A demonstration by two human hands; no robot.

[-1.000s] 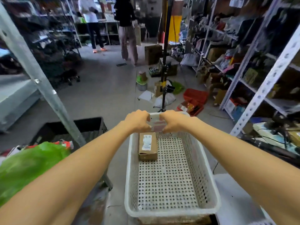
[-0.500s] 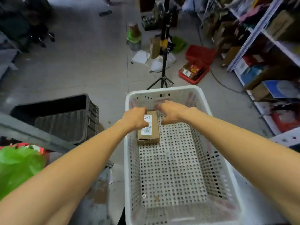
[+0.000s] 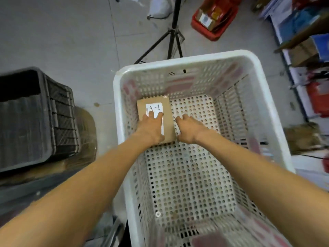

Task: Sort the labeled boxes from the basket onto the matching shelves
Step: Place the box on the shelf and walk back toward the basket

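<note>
A white perforated basket (image 3: 185, 58) fills the middle of the view. One small brown cardboard box (image 3: 169, 120) lies flat in its far left corner, with a white label reading "A-1". My left hand (image 3: 151, 130) rests flat on top of the box, fingers spread over the label. My right hand (image 3: 190, 128) is just right of the box, fingers curled down against the basket floor beside its edge. The rest of the basket floor holds nothing.
A black plastic crate (image 3: 35, 118) stands on the floor to the left of the basket. A black tripod (image 3: 172, 34) stands beyond the basket's far rim. A red tray (image 3: 213, 18) with packets lies at the back right. Shelves (image 3: 306, 56) with boxes run along the right.
My view has tilted down and closer to the basket. Both hands left the far rim and dropped inside; the left hand now lies on the box, the right beside it.
</note>
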